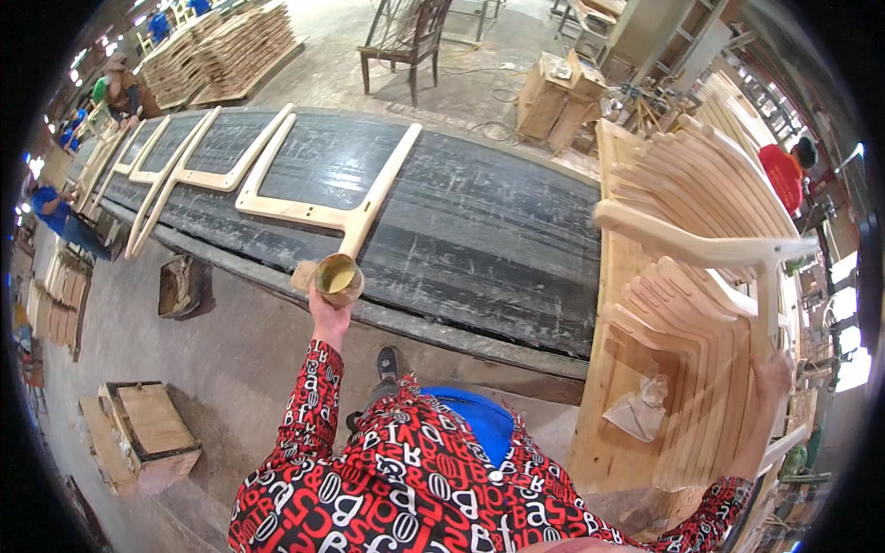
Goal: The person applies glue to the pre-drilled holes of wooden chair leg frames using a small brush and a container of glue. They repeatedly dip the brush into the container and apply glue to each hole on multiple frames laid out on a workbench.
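My left hand (328, 313) is raised over the near edge of a long dark belt table (479, 221) and grips a small round can (338, 278) filled with yellowish glue. Just beyond the can lies a pale wooden chair frame part (318, 214) on the belt. My right hand (772, 376) reaches out to the right and grips another pale wooden chair frame part (701, 247), lifted above a stack of similar parts (701, 369). My sleeves are red with black and white letters.
More frame parts (198, 157) lie in a row farther left on the belt. A wooden cart (613, 433) holds the stack, with a crumpled plastic bag (638, 410). Wooden boxes (143, 433) sit on the floor at left. Other people work at far left and far right. A chair (406, 41) stands behind.
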`<act>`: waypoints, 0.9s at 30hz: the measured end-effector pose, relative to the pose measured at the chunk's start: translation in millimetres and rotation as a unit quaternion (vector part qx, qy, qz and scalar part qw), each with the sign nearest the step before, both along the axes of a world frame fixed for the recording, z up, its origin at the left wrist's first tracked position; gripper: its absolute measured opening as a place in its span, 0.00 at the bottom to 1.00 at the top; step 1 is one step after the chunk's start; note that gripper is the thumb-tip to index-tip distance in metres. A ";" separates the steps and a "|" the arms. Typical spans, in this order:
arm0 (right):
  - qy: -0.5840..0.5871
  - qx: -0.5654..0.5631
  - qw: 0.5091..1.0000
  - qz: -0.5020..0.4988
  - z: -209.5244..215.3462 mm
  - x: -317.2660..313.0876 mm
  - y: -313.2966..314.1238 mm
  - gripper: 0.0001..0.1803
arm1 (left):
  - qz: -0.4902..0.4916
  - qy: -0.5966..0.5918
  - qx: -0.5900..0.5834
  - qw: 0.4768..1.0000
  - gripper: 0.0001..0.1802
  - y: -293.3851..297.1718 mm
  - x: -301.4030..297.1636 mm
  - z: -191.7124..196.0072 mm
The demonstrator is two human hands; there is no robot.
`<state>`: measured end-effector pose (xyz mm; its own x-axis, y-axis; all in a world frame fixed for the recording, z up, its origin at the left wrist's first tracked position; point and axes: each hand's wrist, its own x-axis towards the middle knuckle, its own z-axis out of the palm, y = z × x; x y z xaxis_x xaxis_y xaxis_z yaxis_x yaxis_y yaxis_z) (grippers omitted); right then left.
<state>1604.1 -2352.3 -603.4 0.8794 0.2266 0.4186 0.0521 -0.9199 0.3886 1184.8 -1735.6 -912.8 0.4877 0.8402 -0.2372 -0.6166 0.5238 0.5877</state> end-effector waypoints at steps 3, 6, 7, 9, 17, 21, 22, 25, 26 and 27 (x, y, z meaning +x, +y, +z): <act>0.077 0.036 0.992 0.098 -15.9 -26.0 116.2 0.30 | 0.044 0.029 0.010 0.999 0.21 61.9 -36.0 27.4; 0.069 0.005 0.981 0.180 26.7 -54.0 221.9 0.28 | 0.060 -0.001 -0.020 0.998 0.21 76.8 -29.5 20.9; 0.037 -0.038 0.971 0.233 30.3 -49.6 243.0 0.27 | 0.055 -0.001 -0.023 0.998 0.21 82.2 -28.8 20.4; 0.089 -0.054 0.953 0.286 26.2 -71.8 337.0 0.25 | 0.065 0.028 -0.003 0.997 0.21 104.7 -55.1 37.6; 0.151 -0.216 0.852 0.453 -112.0 -110.3 572.2 0.26 | 0.189 0.078 -0.058 0.977 0.22 124.2 -159.3 28.6; 0.216 -0.236 0.807 0.496 -188.1 -110.9 601.2 0.25 | 0.242 0.104 -0.110 0.958 0.25 97.0 -184.3 9.1; 0.215 -0.246 0.799 0.504 -208.3 -111.0 602.5 0.25 | 0.257 0.123 -0.137 0.949 0.26 92.6 -186.7 7.7; 0.233 -0.237 0.779 0.532 -250.1 -122.4 609.3 0.21 | 0.255 0.129 -0.094 0.954 0.23 84.4 -193.6 13.2; 0.241 -0.207 0.775 0.547 -256.4 -128.0 606.0 0.19 | 0.248 0.149 -0.105 0.951 0.22 78.8 -200.6 11.5; 0.249 -0.176 0.772 0.558 -260.9 -130.4 599.6 0.17 | 0.238 0.168 -0.116 0.949 0.22 75.2 -203.5 8.6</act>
<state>1473.7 -1752.7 -864.3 0.0870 0.9819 -0.1684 0.9589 -0.0367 0.2815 981.3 -1660.4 -904.2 -0.0712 0.8524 -0.5181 -0.6143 0.3717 0.6961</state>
